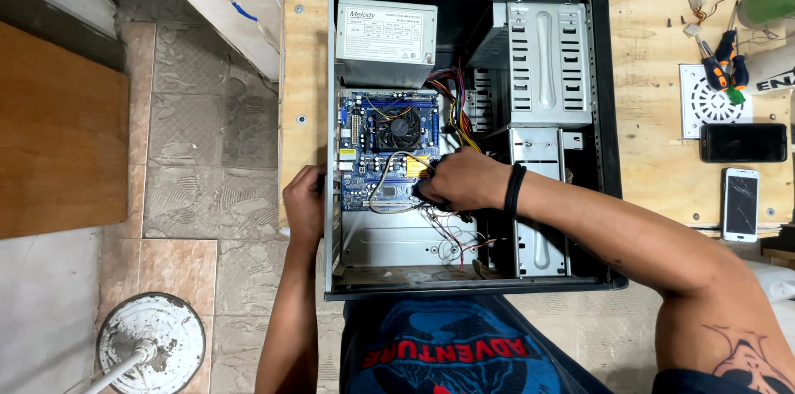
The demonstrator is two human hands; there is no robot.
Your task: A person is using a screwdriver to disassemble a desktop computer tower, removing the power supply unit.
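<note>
Plywood is serving as the workbench (646,154), and an open desktop computer case (609,112) is lying on its side across it, above a tiled floor. Inside, the blue motherboard (364,174) is sitting left of centre, with its black CPU fan (399,129) at about 12 o'clock on the board and the grey power supply (387,33) above that. The right hand (464,180) is reaching in from 4 o'clock, fingers curled down at the board's right edge among the bundled wires (451,116); it seems to be pinching a connector or cable there, though what it is gripping is hidden under the knuckles. The left hand (305,203) is wrapping closed around the case's left wall at 9 o'clock, steadying it. By the look of things, cabling at the board is being worked on, and any further move there would call for a careful grip in a crowded corner. At 3 o'clock on the bench, a white drain grate (704,108), screwdrivers (722,62) and two phones (743,143) are lying well apart from the case.
</note>
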